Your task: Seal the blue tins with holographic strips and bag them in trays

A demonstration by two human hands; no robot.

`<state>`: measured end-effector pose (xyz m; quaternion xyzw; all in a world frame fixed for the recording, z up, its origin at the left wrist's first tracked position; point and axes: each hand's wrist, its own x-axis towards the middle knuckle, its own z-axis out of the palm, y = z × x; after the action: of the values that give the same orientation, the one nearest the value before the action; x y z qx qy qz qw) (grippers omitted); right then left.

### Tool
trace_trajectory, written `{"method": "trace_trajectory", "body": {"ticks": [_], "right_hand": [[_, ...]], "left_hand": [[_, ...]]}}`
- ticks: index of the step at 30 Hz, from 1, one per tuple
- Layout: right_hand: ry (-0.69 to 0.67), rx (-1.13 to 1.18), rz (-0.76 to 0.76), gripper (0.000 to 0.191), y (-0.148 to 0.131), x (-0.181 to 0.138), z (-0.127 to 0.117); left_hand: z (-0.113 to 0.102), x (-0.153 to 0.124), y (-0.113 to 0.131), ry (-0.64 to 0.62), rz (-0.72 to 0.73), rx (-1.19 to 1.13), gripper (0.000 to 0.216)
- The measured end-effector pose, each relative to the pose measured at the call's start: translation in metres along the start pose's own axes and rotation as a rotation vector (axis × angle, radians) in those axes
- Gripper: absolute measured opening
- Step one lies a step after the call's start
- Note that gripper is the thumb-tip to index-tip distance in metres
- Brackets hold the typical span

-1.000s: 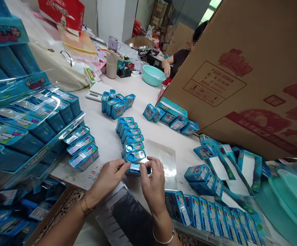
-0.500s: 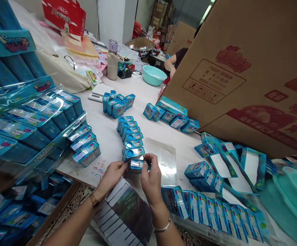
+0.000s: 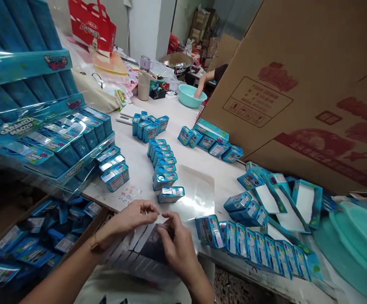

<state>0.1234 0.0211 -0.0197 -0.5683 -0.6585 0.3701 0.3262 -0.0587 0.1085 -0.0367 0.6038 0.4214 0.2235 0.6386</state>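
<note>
Near the table's front edge, my left hand (image 3: 137, 217) has its fingers curled together. What they pinch, if anything, I cannot make out. My right hand (image 3: 179, 240) is close beside it, with thumb and forefinger closed at the top edge of a label sheet (image 3: 152, 245). The sheet has pale strips and a dark area, and it is blurred below my hands. Just beyond my fingers a small blue candy box (image 3: 171, 194) stands on the table, touched by neither hand. Behind it runs a row of similar boxes (image 3: 165, 177).
A plastic-wrapped display of blue boxes (image 3: 60, 139) stands left, above a carton of loose boxes (image 3: 44, 245). More boxes line the right front edge (image 3: 259, 249). A large cardboard box (image 3: 265, 126) rises at right. Another person's hand (image 3: 199, 90) reaches into a turquoise basin (image 3: 191, 99).
Both hands have left the nearest candy box and come down to the label sheet. The other person's hand has moved into the basin. The view has shifted slightly.
</note>
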Motion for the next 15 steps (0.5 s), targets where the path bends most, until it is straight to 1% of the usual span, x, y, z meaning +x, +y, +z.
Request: {"method": "trace_trajectory", "body": {"ticks": [2, 3, 5, 7, 9, 11, 15], "right_hand": [[0.024, -0.055, -0.099, 0.018, 0.001, 0.004, -0.004], [0.038, -0.110, -0.167, 0.014, 0.002, 0.006, -0.006], [0.092, -0.257, -0.319, 0.014, 0.001, 0.009, -0.009], [0.168, -0.408, -0.451, 0.018, 0.000, 0.011, -0.010], [0.230, -0.518, -0.543, 0.022, -0.001, 0.011, -0.010], [0.251, -0.582, -0.595, 0.024, -0.002, 0.012, -0.009], [0.263, -0.633, -0.639, 0.023, -0.004, 0.014, -0.007]], "left_hand": [[-0.003, -0.006, 0.003, -0.116, -0.021, 0.031, 0.039], [-0.004, -0.008, 0.005, -0.150, -0.037, 0.017, 0.039], [-0.005, -0.011, 0.008, -0.182, -0.041, -0.044, 0.042], [-0.004, -0.013, 0.010, -0.181, -0.005, -0.084, 0.042], [-0.002, -0.012, 0.009, -0.164, 0.022, -0.087, 0.040], [0.000, -0.011, 0.008, -0.138, 0.012, -0.094, 0.039], [0.002, -0.007, 0.005, -0.087, -0.022, -0.133, 0.037]]}}
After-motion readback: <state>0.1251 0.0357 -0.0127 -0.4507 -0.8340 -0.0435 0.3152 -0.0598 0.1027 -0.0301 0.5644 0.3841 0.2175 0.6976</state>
